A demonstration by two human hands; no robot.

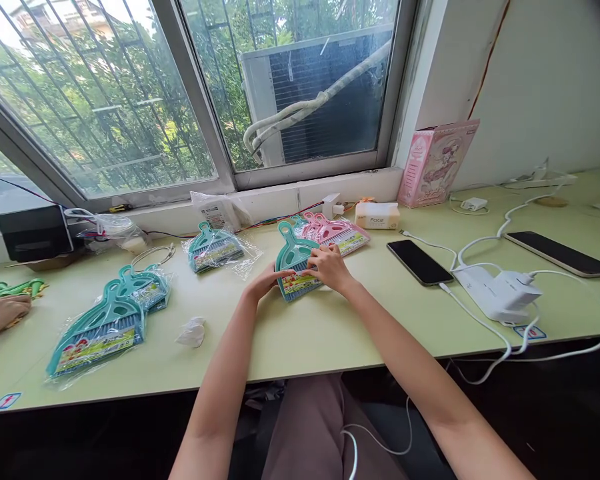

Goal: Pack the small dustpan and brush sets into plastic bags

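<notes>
A teal dustpan and brush set (294,257) with a printed label lies at the middle of the table, between my two hands. My left hand (266,281) holds its left edge, with the thumb on the label. The fingers of my right hand (330,267) are bent together over the set's right side; what they pinch is too small to make out. Pink dustpan sets (337,230) lie just behind, touching or close to the teal one. Further left is a wrapped teal set (215,248), and more wrapped teal sets (103,327) lie near the front left.
A crumpled tissue (192,332) sits left of my forearms. On the right are a phone (420,262), a white power strip (490,293) with cables, and a tablet (563,253). Behind stand a tissue pack (377,216) and a pink box (437,163). Another person's hand (5,315) is at far left.
</notes>
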